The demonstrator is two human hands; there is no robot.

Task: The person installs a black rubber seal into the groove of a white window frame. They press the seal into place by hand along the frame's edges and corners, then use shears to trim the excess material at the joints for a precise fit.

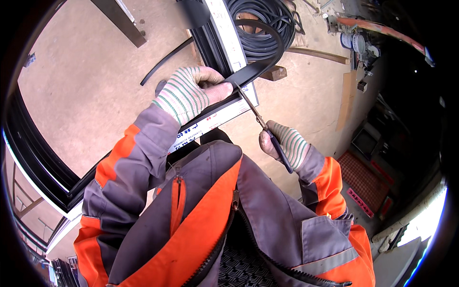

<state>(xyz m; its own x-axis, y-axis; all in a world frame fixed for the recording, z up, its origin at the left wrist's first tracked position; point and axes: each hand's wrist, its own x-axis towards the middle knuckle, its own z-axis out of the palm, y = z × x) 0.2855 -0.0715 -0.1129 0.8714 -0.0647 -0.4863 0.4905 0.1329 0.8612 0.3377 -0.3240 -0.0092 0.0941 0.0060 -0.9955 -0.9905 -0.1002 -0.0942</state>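
Over the corner of a black-and-white frame (231, 36), the left hand (193, 93), in a green-striped glove, pinches a flat black strip (251, 72) between thumb and fingers. Beyond that corner the strip curves upward into a loop beside a coil of black cord (289, 28). The right hand (285, 143), in a similar glove, grips scissors (258, 117) by the dark handles, their tips at the strip just beside the left thumb; whether the blades enclose it, I cannot tell.
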